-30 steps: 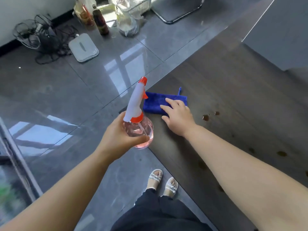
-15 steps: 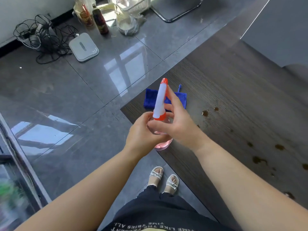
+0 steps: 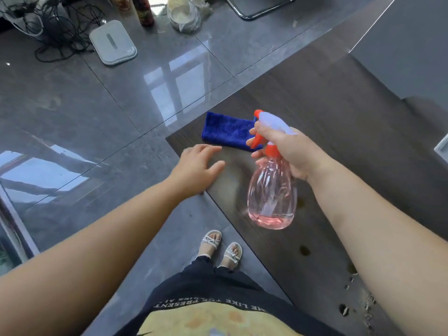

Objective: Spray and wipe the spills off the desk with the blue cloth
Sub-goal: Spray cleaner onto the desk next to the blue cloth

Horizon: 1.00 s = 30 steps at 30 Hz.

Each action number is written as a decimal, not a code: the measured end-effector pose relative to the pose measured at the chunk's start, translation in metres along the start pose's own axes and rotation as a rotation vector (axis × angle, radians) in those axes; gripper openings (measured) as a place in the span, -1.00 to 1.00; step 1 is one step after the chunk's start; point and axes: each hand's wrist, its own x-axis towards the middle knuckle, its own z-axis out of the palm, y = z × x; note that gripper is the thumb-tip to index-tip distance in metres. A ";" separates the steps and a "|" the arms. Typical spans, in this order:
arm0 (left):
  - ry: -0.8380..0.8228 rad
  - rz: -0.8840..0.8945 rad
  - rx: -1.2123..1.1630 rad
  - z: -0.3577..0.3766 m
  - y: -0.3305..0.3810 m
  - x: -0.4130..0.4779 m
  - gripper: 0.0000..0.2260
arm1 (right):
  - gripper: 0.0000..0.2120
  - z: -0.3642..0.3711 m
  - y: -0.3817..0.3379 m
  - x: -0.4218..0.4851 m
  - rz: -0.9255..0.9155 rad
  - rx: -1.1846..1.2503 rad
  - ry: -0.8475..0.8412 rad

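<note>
The right hand [image 3: 291,154] grips the spray bottle [image 3: 271,197] by its neck, fingers curled round the trigger. The left hand [image 3: 196,168], fingers spread open, is at the desk [image 3: 339,112] corner beside the blue cloth [image 3: 225,132].

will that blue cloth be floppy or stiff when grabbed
Probably floppy: the blue cloth looks like soft, plush fabric folded flat, so it should drape and may unfold when lifted. Likely light, and pushed across the desk it may bunch.

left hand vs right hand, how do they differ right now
The left hand is open with fingers spread; the right hand curls round the spray bottle at its neck. The left hand holds nothing, just short of the blue cloth; the right hand carries the bottle above the desk. Both are near the desk's corner.
</note>
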 end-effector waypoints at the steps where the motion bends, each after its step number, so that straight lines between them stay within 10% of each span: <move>1: -0.015 -0.035 0.115 0.001 -0.005 0.010 -0.55 | -0.72 0.001 0.003 0.003 0.047 -0.022 -0.014; 12: -0.277 -0.164 0.585 0.005 -0.018 0.048 -0.42 | -0.87 0.024 0.001 0.032 0.257 -0.103 -0.012; 30: -0.306 -0.141 0.623 0.005 -0.025 0.049 -0.27 | -0.75 0.005 0.011 0.039 0.258 -0.307 0.126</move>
